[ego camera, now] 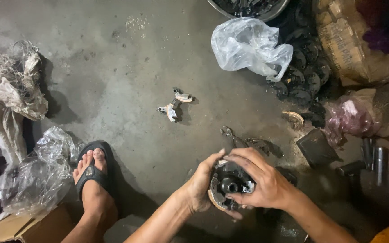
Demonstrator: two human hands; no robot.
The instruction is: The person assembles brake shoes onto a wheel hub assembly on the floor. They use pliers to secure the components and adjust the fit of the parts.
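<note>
The round metal clutch assembly (229,185) sat cradled between both hands, held low over the concrete floor (127,67), in the lower middle of the head view. Its open face, with a dark central hub, was turned up toward the camera, so its axis ran roughly up toward the viewer rather than along the floor. The left hand (202,184) cupped it from the left and below, fingers curled under the rim and thumb resting on the upper edge. The right hand (262,180) covered it from the right and above, fingers (244,158) draped across the top edge and wrapped onto the part's right side. Both hands were clenched on it; neither was nearer, as both were touching.

Just beyond the hands lay pliers (228,135) on the floor, near but apart. Farther up lay two small pale clutch shoes (175,104), well apart from the hands. A clear plastic bag (248,47) lay at upper right beside a pile of dark round parts (303,72). A foot in a black sandal (92,173) rested at the left.
</note>
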